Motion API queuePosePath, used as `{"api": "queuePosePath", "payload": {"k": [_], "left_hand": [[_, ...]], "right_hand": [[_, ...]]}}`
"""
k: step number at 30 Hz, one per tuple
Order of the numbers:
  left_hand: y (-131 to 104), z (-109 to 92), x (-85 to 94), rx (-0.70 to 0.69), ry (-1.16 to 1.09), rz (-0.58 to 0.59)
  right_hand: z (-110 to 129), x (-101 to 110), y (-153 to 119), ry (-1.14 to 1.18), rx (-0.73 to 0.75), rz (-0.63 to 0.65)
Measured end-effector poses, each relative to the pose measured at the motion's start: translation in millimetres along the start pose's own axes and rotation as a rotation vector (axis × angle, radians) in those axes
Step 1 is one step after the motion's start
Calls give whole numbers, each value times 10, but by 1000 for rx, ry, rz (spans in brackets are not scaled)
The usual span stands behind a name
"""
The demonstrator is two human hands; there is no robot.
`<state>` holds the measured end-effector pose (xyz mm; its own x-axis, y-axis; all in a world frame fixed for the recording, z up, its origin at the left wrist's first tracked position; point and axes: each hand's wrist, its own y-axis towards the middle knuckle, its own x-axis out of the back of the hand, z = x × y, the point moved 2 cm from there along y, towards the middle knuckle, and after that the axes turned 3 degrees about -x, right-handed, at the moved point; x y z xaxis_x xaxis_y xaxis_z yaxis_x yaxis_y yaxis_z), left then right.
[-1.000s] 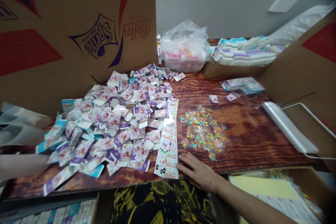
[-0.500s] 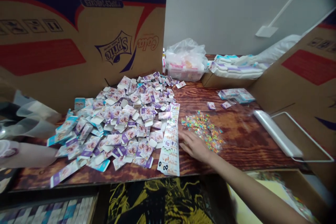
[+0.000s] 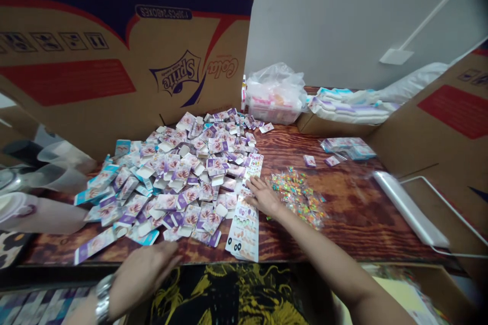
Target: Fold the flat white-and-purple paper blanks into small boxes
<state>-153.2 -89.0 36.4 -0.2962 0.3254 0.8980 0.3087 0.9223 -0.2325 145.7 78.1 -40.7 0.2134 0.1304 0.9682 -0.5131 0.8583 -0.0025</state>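
My right hand [image 3: 264, 197] lies over the long printed strips [image 3: 244, 231], fingers stretched out and touching the top one. Just right of that hand is a spread of small clear packets with bright orange and green bits [image 3: 299, 195]. My left hand [image 3: 147, 270], with a metal watch [image 3: 102, 299] at its wrist, hovers by the table's front edge. Its fingers are extended, somewhat blurred, and nothing shows in them. Beyond it spreads a big heap of small white, purple and blue cartons [image 3: 183, 172], many with open flaps.
Large cardboard boxes [image 3: 95, 76] wall the left and right sides. At the back stand a bagged plastic tub [image 3: 274, 106] and a carton of packs [image 3: 343, 124]. A clear film roll [image 3: 409, 208] lies right, and a pale jug [image 3: 41, 213] stands left.
My right hand has moved left and slightly away from me, onto the printed strips. My left hand has come into view at the bottom left. The view has shifted slightly.
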Motion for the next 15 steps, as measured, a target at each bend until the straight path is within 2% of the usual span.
{"api": "queuePosePath", "payload": {"k": [1,4,7,11,15], "left_hand": [[85,-140,-4,-53,-37,63],[365,-572,-7,-172,-284,110],[629,-875,-156,-146,-694,225],[844,-1062,-529,55,-1254,434],[890,-1119,-748,100,-1363,491]], "right_hand": [[15,8,-6,8,-1,-20],[53,41,-17,19,-8,-68],[77,98,-36,29,-14,-101],[67,152,-52,29,-47,-133],[45,65,-25,12,-11,-130]]}}
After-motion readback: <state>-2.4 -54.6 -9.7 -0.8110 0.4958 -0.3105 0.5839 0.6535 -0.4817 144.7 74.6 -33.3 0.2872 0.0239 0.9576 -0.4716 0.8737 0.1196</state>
